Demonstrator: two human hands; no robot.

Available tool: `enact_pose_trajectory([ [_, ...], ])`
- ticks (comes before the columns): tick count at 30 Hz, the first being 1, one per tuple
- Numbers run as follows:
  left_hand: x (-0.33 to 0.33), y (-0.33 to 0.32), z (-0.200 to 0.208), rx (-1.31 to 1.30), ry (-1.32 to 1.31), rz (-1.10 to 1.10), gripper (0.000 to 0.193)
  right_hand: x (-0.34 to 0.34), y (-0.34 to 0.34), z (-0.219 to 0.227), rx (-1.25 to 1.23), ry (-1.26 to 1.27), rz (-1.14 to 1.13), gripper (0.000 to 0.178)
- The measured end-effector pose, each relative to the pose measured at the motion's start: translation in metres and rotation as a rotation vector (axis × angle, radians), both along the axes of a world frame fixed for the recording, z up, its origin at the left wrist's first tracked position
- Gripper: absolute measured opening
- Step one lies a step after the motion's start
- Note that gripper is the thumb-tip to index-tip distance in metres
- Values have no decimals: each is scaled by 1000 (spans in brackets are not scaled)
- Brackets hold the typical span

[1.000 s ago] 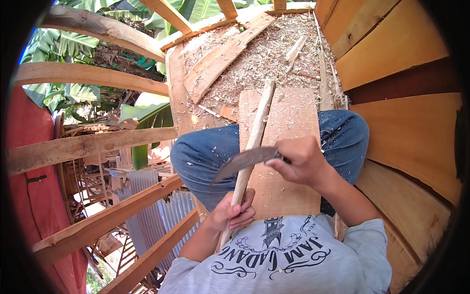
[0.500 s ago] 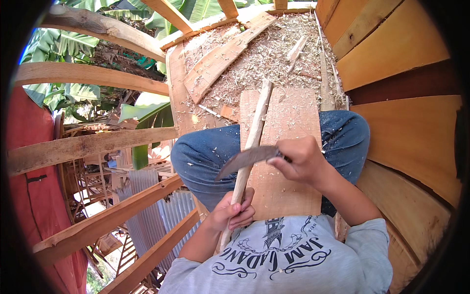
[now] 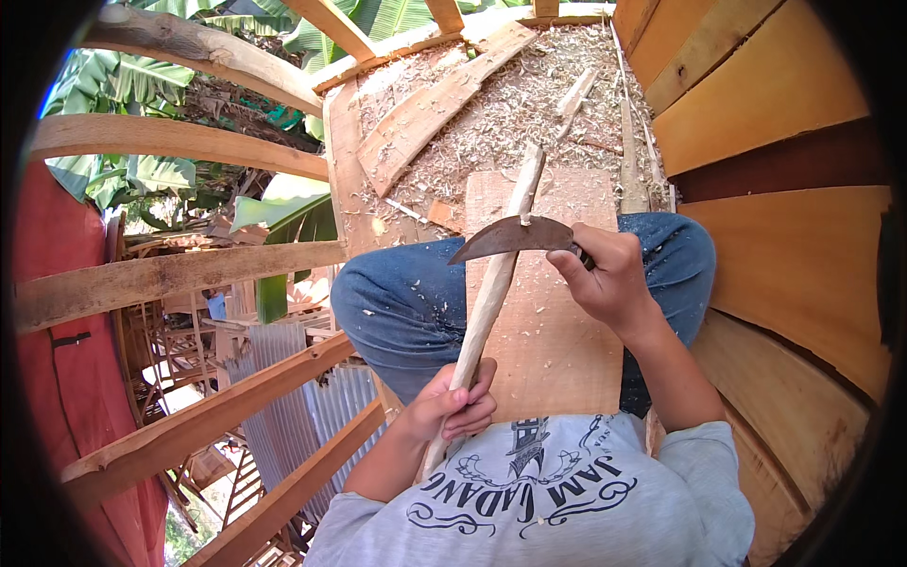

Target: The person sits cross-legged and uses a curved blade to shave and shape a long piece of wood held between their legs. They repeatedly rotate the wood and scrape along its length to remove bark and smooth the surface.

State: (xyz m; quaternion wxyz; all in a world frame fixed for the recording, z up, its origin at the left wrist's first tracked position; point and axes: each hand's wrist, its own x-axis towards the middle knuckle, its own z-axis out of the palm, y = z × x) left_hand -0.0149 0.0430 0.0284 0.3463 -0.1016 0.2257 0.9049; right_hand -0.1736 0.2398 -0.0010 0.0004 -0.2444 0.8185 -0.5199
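Observation:
My left hand point(image 3: 453, 406) is wrapped round the lower part of a pale, peeled wooden stick point(image 3: 488, 300), whose near end runs back against my shirt. The stick slants up and away over a flat board point(image 3: 557, 350) laid across my lap. In my right hand point(image 3: 609, 274) is the dark handle of a curved knife point(image 3: 510, 238). Its broad blade lies across the stick's upper half, point toward the left. A small curl of wood stands at the blade's far edge, on the stick.
Wood shavings point(image 3: 520, 113) litter the plank floor ahead, with a loose plank point(image 3: 439, 109) and a short offcut point(image 3: 576, 93) among them. Wooden rails point(image 3: 179, 281) run along the left, above corrugated sheets point(image 3: 283, 378). A plank wall point(image 3: 765, 90) rises close on the right.
My right hand has pushed the knife away from me, farther up the stick, and the blade has turned more level. A wood curl now shows at it. My left hand stays in place.

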Motion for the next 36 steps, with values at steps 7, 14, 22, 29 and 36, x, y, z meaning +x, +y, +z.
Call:
enact_pose_trajectory([
  [7, 6, -8, -9, 180, -51, 11, 40, -5, 27, 18, -206, -567, 349, 22],
  [14, 7, -18, -10, 290, -94, -22, 38, 17, 33, 29, -340, -456, 277, 23],
  [22, 5, -23, -10, 307, -33, -70, 39, 30, 27, 25, -235, -1, 133, 32],
  [29, 11, -25, -7, 288, -39, -92, 40, 37, 20, 18, -172, 230, 80, 32],
  [36, 18, -20, -12, 449, -96, -56, 42, 31, 24, 23, -185, 103, 182, 31],
])
